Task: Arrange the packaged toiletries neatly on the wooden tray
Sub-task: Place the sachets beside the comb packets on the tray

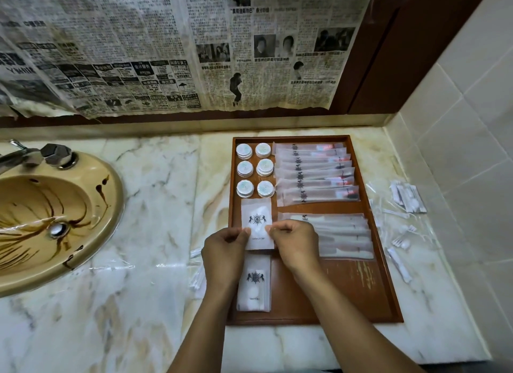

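Observation:
A wooden tray (pixel 344 295) lies on the marble counter. Both hands pinch a white packet (pixel 256 220) with a dark crest, held flat over the tray's left column: my left hand (pixel 226 250) grips its left edge, my right hand (pixel 294 243) its right edge. A second similar white packet (pixel 254 284) lies just below, near the tray's front. Several round white soaps (pixel 254 168) sit in two columns at the tray's far left. Long frosted sachets (pixel 313 172) are fanned at the far right, with a stack of white sachets (pixel 344 236) below them.
Loose small packets and clear plastic wrap (pixel 405 220) lie on the counter right of the tray. More packets (pixel 197 278) lie by the tray's left edge. A tan sink (pixel 52 222) with a tap is at left. Newspaper covers the wall behind; tiled wall at right.

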A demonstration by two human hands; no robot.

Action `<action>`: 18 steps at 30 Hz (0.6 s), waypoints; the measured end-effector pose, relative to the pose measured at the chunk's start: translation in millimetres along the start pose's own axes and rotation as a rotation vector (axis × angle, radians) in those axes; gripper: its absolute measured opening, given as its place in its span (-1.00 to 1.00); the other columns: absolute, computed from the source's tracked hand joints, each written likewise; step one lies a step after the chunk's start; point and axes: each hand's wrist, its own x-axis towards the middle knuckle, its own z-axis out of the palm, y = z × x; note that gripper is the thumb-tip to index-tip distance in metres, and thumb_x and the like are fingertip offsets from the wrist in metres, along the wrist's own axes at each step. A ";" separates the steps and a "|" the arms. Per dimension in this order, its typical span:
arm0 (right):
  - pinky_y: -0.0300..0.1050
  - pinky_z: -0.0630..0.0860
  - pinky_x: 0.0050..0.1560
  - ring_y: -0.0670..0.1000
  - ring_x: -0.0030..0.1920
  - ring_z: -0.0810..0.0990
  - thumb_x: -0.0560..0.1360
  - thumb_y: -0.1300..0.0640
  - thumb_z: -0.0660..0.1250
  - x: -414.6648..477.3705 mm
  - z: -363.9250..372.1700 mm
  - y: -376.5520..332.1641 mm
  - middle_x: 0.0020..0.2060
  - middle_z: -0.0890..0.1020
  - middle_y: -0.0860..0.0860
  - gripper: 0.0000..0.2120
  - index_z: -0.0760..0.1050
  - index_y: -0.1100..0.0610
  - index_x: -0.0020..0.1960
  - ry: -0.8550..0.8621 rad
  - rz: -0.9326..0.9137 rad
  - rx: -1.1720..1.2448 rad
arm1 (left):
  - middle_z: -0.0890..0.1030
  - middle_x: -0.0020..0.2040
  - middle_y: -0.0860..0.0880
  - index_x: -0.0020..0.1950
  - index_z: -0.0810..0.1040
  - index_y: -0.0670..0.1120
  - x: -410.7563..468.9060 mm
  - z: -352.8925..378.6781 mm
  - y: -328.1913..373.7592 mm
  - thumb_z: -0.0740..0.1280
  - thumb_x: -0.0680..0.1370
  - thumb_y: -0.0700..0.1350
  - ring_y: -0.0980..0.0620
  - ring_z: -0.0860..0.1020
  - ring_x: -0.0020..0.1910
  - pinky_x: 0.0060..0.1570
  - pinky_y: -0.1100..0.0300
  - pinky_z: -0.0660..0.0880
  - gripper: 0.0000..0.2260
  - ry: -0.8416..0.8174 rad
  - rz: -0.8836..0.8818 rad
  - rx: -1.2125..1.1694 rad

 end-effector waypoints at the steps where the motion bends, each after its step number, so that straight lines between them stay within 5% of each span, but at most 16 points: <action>1: -0.13 0.60 -0.09 -0.07 -0.21 0.66 0.44 0.03 0.52 3.7 3.1 -1.0 -0.28 0.71 -0.11 -0.91 0.71 0.02 -0.20 0.036 0.006 -0.069 | 0.73 -0.13 0.08 -0.06 0.75 0.01 3.6 1.5 -0.2 0.47 0.53 0.06 0.01 0.68 -0.02 0.08 0.00 0.58 -0.85 0.036 0.050 0.143; 7: -0.12 0.57 -0.15 0.12 -0.11 0.68 0.46 0.00 0.44 20.7 20.3 -4.1 -0.16 0.73 -0.03 -0.89 0.69 0.01 -0.18 0.127 0.019 -0.431 | 0.65 0.00 0.00 0.07 0.73 0.09 21.7 13.7 2.1 0.33 0.58 0.14 -0.12 0.52 0.11 0.10 -0.06 0.35 -0.77 0.086 0.212 0.778; 18: -0.11 0.51 -0.20 0.16 -0.08 0.67 0.49 -0.14 0.43 21.6 28.6 1.1 -0.11 0.71 0.05 -0.74 0.67 0.06 -0.04 0.149 -0.096 -0.705 | 0.59 0.02 -0.03 0.03 0.69 0.05 27.7 13.4 6.7 0.30 0.57 0.19 -0.11 0.49 0.10 0.05 -0.03 0.29 -0.72 0.104 0.298 1.032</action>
